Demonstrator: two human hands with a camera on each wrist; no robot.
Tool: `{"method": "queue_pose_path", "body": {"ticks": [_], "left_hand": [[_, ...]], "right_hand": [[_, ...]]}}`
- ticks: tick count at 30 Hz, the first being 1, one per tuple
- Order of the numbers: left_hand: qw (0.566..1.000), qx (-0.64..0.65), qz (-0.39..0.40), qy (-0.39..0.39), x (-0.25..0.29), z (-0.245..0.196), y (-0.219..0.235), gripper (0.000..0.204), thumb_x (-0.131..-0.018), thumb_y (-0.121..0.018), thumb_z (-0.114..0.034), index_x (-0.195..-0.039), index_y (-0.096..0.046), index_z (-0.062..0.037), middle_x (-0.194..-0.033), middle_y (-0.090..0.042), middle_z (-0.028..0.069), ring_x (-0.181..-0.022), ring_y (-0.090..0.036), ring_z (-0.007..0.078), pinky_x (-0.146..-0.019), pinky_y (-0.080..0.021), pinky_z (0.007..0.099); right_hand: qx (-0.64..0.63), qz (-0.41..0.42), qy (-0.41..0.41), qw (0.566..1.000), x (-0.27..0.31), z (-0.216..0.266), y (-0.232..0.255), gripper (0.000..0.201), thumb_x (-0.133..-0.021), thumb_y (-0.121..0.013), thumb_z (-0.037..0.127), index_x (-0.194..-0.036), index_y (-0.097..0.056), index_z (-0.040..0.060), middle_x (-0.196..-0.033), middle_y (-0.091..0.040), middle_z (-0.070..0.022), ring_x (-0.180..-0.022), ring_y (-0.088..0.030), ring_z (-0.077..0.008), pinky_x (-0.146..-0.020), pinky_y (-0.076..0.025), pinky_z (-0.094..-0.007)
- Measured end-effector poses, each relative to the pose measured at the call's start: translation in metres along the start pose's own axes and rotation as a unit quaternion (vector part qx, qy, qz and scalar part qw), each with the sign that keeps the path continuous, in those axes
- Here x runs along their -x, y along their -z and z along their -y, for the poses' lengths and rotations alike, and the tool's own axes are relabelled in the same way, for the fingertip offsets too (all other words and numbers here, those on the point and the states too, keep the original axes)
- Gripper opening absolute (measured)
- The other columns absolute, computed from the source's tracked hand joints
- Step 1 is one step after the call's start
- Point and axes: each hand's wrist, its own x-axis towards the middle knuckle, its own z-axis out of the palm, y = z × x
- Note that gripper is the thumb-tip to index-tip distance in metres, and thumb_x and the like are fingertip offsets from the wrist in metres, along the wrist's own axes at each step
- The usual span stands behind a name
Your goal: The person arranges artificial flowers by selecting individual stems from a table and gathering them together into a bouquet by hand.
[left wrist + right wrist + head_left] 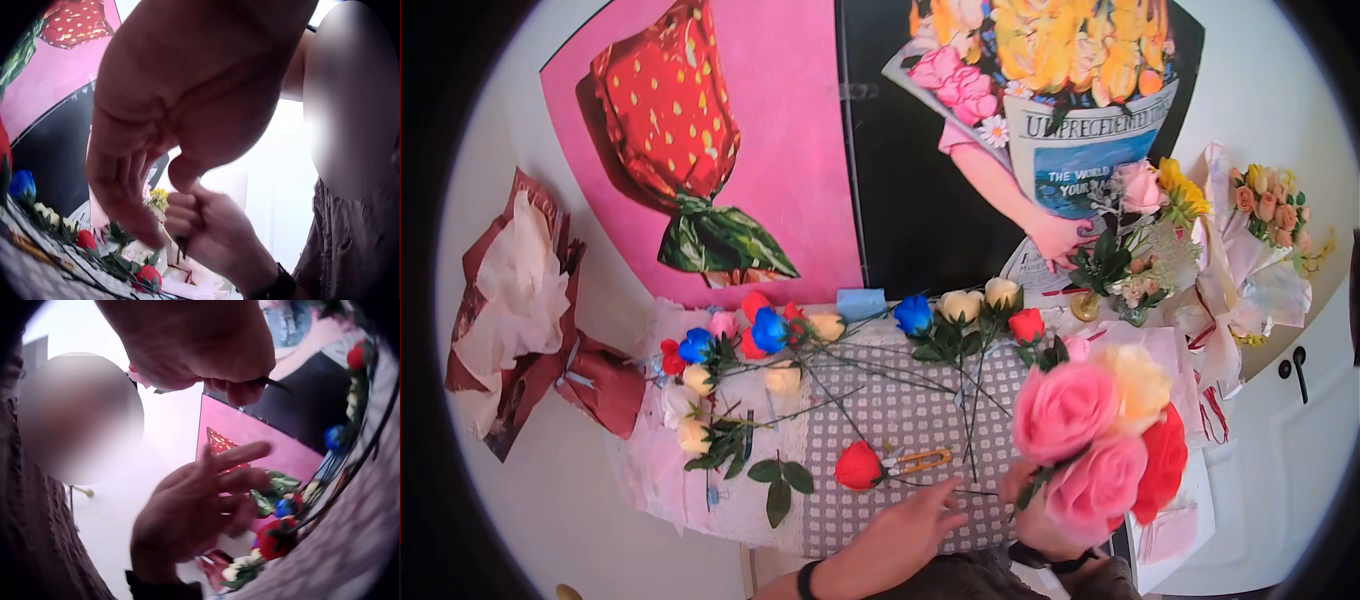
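My right hand point(1050, 525) grips the stems of a bunch of artificial roses at the table's right front. The bunch shows large pink roses point(1065, 410), a cream rose point(1135, 385) and a red rose point(1166, 460). In the left wrist view, the right hand's fingers point(187, 215) are curled round a dark stem end. My left hand point(905, 535) hovers over the front of the table with fingers loosely extended, holding nothing. Just beyond it lie a single red rose point(858, 465) and a cutting tool with orange handles point(925, 461).
Blue roses point(768, 330), cream roses point(960, 305) and several other stems lie across the checked cloth point(830, 520). A leaf sprig point(780, 490) rests front left. Wrapped bouquet paper point(510, 310) stands at left; a vase of flowers point(1135, 260) is back right, before the large paintings.
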Motion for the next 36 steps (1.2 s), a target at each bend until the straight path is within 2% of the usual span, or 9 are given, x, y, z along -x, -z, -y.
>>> {"method": "queue_pose_path", "body": {"ticks": [2,4,7,15,19,21,27,30,36], "left_hand": [[0.999,0.022,-0.033,0.029,0.014,-0.021,0.037,0.047,-0.09,-0.059,-0.011,-0.132,-0.042,0.0015,-0.103,-0.064,0.0221,-0.087,-0.067,0.0298,-0.073,-0.055,0.0368],[0.98,0.197,-0.006,0.005,0.023,-0.036,0.074,0.071,-0.092,-0.055,-0.049,-0.141,-0.035,-0.0026,-0.134,-0.047,0.021,-0.111,-0.056,0.0295,-0.09,-0.046,0.0402],[0.974,0.196,-0.01,-0.116,0.004,-0.043,0.093,0.065,-0.088,-0.063,-0.013,-0.143,-0.03,0.0013,-0.118,-0.061,0.0186,-0.097,-0.066,0.0201,-0.083,-0.052,0.0321],[0.938,0.187,0.268,-0.112,-0.04,-0.054,0.102,0.075,-0.087,-0.067,-0.011,-0.148,-0.022,-0.0026,-0.14,-0.044,0.0134,-0.122,-0.049,0.0177,-0.103,-0.039,0.0328],[0.868,0.367,0.323,-0.08,-0.059,-0.034,0.092,0.082,-0.081,-0.072,-0.005,-0.147,-0.023,-0.0013,-0.145,-0.037,0.0091,-0.131,-0.037,0.0147,-0.109,-0.031,0.0316],[0.836,0.422,0.346,-0.055,-0.067,-0.03,0.091,0.084,-0.08,-0.074,-0.004,-0.147,-0.023,-0.0009,-0.146,-0.036,0.0084,-0.133,-0.034,0.0143,-0.11,-0.03,0.0317],[0.812,0.439,0.37,-0.106,-0.075,-0.029,0.085,0.114,-0.068,-0.086,-0.01,-0.151,-0.009,-0.0051,-0.152,-0.024,0.0078,-0.137,-0.03,0.0165,-0.113,-0.027,0.0339],[0.916,0.253,0.252,-0.183,-0.066,-0.044,0.086,0.117,-0.068,-0.087,-0.015,-0.151,-0.006,-0.0084,-0.154,-0.02,0.0102,-0.139,-0.029,0.0185,-0.112,-0.029,0.0365],[0.949,0.187,0.139,-0.213,-0.061,-0.044,0.072,0.094,-0.08,-0.075,-0.019,-0.15,-0.013,-0.01,-0.131,-0.054,0.0184,-0.118,-0.057,0.0294,-0.099,-0.044,0.036]], "right_hand": [[0.043,0.016,0.043,0.998,-0.024,0.017,0.019,0.016,-0.097,-0.048,0.019,-0.091,-0.051,0.004,-0.072,-0.053,-0.0051,-0.062,-0.05,-0.0159,-0.061,-0.045,-0.0322],[0.125,0.058,0.109,0.984,-0.048,0.038,0.052,0.016,-0.092,-0.053,0.019,-0.092,-0.053,0.0029,-0.073,-0.055,-0.006,-0.062,-0.052,-0.0179,-0.062,-0.046,-0.0333],[0.245,0.128,0.199,0.94,-0.045,0.042,0.066,0.021,-0.084,-0.061,0.019,-0.093,-0.056,0.0014,-0.075,-0.057,-0.0074,-0.062,-0.056,-0.0209,-0.062,-0.048,-0.0348],[0.465,0.246,0.282,0.802,-0.039,0.04,0.069,0.032,-0.068,-0.075,0.023,-0.089,-0.064,0.0016,-0.07,-0.06,-0.0087,-0.057,-0.06,-0.027,-0.054,-0.05,-0.035],[0.296,0.287,0.199,0.889,-0.042,0.041,0.069,0.031,-0.073,-0.075,0.025,-0.093,-0.066,0.0025,-0.071,-0.064,-0.0096,-0.056,-0.063,-0.0257,-0.052,-0.05,-0.0328],[0.41,0.362,0.145,0.825,-0.039,0.033,0.084,0.037,-0.08,-0.072,0.024,-0.108,-0.063,0.0014,-0.097,-0.068,-0.0137,-0.079,-0.068,-0.0237,-0.067,-0.054,-0.0322],[0.132,0.248,0.012,0.96,-0.035,-0.012,0.081,0.055,-0.084,-0.072,0.012,-0.133,-0.046,0.0056,-0.135,-0.05,-0.0096,-0.12,-0.051,-0.018,-0.102,-0.041,-0.031],[0.167,0.24,0.017,0.956,-0.032,0.005,0.083,0.059,-0.081,-0.075,0.013,-0.133,-0.046,0.0067,-0.132,-0.053,-0.0093,-0.116,-0.053,-0.0168,-0.1,-0.041,-0.0298],[0.234,0.26,0.019,0.937,-0.028,0.023,0.08,0.059,-0.082,-0.075,0.014,-0.133,-0.046,0.0067,-0.129,-0.055,-0.0093,-0.115,-0.053,-0.0167,-0.1,-0.041,-0.0298]]}}
